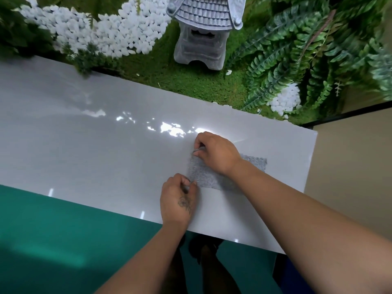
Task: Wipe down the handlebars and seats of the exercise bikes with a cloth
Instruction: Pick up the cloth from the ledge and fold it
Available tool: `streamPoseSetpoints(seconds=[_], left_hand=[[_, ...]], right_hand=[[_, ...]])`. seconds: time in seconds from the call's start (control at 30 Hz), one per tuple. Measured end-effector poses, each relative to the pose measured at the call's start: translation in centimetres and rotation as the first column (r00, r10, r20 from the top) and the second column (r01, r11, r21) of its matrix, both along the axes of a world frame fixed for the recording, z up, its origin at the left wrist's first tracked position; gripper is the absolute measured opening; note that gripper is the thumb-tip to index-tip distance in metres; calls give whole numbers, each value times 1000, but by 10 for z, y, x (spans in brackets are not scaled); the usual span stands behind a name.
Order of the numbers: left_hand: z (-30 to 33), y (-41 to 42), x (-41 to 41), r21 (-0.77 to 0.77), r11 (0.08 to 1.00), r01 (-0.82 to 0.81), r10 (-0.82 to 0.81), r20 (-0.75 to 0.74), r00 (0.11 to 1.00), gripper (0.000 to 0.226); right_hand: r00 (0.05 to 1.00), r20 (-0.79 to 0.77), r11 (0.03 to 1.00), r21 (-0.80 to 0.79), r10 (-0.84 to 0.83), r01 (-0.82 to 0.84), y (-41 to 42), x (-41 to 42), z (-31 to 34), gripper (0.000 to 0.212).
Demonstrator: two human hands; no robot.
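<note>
Right of frame centre, small grey textured cloth [203, 175] flat on glossy white ledge [84, 134]; left hand [178, 200] pinches its near-left corner between thumb and curled fingers, right hand [214, 153] pinches its far-left corner, forearm crossing cloth.

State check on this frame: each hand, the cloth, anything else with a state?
Grey textured cloth: lying flat on the ledge, two corners lifted.
Left hand: pinching the cloth's near corner.
Right hand: pinching the cloth's far corner.
Glossy white ledge: bears the cloth, shows bright reflections.
Grey stone pagoda lantern: upright on the green moss beyond the ledge.
</note>
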State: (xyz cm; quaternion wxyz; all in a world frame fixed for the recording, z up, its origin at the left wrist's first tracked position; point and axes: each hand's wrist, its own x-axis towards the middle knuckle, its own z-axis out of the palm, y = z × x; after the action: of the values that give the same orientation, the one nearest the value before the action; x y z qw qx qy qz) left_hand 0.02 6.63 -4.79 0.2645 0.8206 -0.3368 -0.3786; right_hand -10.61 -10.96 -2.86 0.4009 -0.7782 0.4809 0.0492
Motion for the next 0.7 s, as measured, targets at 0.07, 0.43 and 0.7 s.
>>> streamPoseSetpoints(seconds=[0.07, 0.43, 0.7], left_hand=[[4, 0, -2, 6, 999, -46, 46, -91, 995, 27], [51, -17, -18, -106, 993, -42, 7, -313, 950, 34], [57, -21, -61, -153, 987, 40, -88, -319, 944, 25]], right_hand=[[1000, 8, 999, 32, 10, -10, -1, -6, 8, 11], [995, 83, 999, 7, -50, 50, -10, -69, 47, 23], [987, 73, 989, -30, -141, 144, -3, -130, 58, 19]])
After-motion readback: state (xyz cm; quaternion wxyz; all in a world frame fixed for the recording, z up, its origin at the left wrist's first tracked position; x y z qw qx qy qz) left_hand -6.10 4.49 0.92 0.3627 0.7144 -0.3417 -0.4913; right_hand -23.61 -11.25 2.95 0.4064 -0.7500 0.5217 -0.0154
